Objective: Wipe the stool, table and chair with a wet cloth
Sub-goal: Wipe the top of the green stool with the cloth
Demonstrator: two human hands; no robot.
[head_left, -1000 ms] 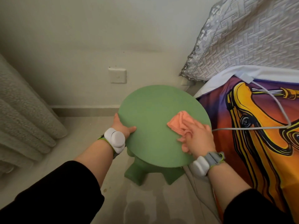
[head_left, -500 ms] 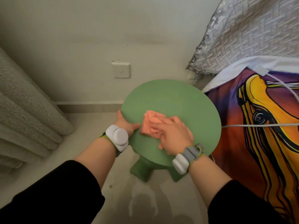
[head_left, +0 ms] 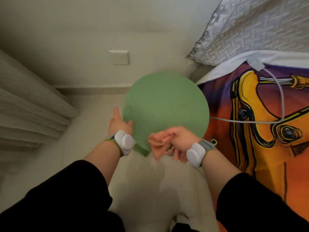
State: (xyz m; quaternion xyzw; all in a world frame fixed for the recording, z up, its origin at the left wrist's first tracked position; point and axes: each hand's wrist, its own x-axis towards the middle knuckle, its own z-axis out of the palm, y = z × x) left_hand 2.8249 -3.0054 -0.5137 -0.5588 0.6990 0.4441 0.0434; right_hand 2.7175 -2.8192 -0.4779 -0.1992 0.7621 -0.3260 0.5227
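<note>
**Clerk:** Largest item first?

**Inspector:** One bed, its bright printed cover (head_left: 250, 139) hanging along the right side, with one white cable (head_left: 282, 101) looped across it. I note it only because it stands just beside the work.

**Clerk:** And the work itself?

**Inspector:** One green stool (head_left: 165, 106), upright on the floor beside the bed and near the wall. The seat is round, so it has no long axis to follow. No table or chair is in view.

**Clerk:** Cloth?

**Inspector:** One peach-coloured cloth (head_left: 158, 146), bunched at the near rim of the seat and drooping over the edge.

**Clerk:** Hands?

**Inspector:** Two, well apart. The right hand (head_left: 181, 139) is clenched round the cloth at the near rim. The left hand (head_left: 119, 123) sits at the left rim with its thumb on the seat top and one finger straight along the edge. Its other fingers are hidden underneath, so I cannot tell whether it truly grips.

**Clerk:** What governs the next stroke?

**Inspector:** Direction, in my judgement. Almost the whole seat lies ahead of the cloth, away from the person, so the wipe must push forward. The right hand is the one placed to do it.
</note>
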